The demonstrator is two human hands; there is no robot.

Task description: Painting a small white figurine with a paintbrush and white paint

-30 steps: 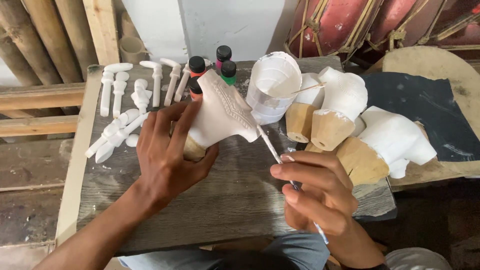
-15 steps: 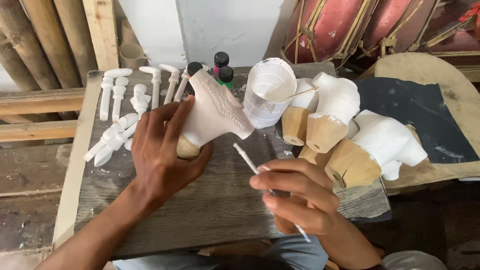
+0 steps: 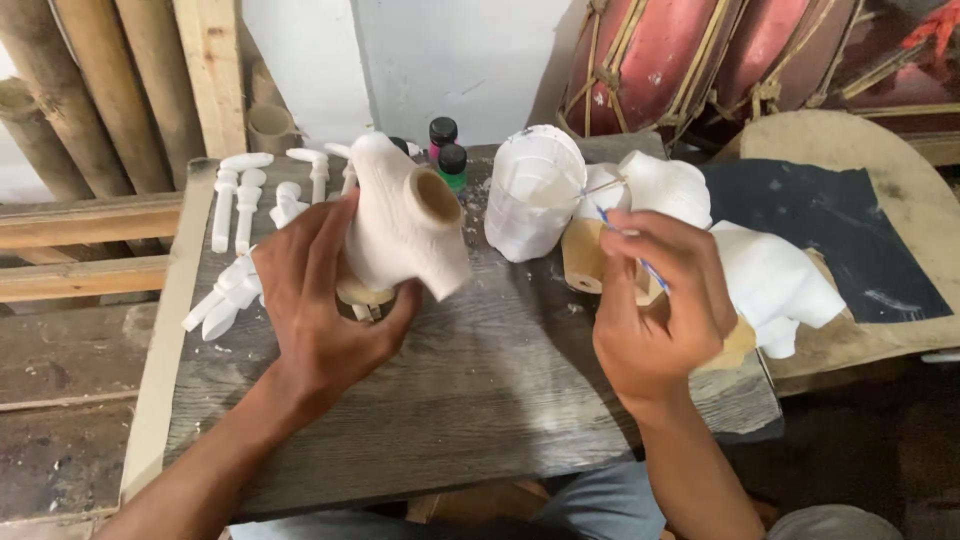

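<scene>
The left hand [image 3: 320,300] is clamped round a white-painted carved wooden torso figure [image 3: 400,225], lifted off the weathered grey plank table [image 3: 480,400] and tilted so its open neck hole faces up, probably to expose an unpainted side. The right hand [image 3: 655,300] pinches a thin brush [image 3: 625,235], tip reaching into the white paint-crusted plastic cup [image 3: 530,190] beside it, apparently loading paint, though the bristles are hard to make out. Small white peg-like limb pieces [image 3: 240,200] lie laid out at the far left.
</scene>
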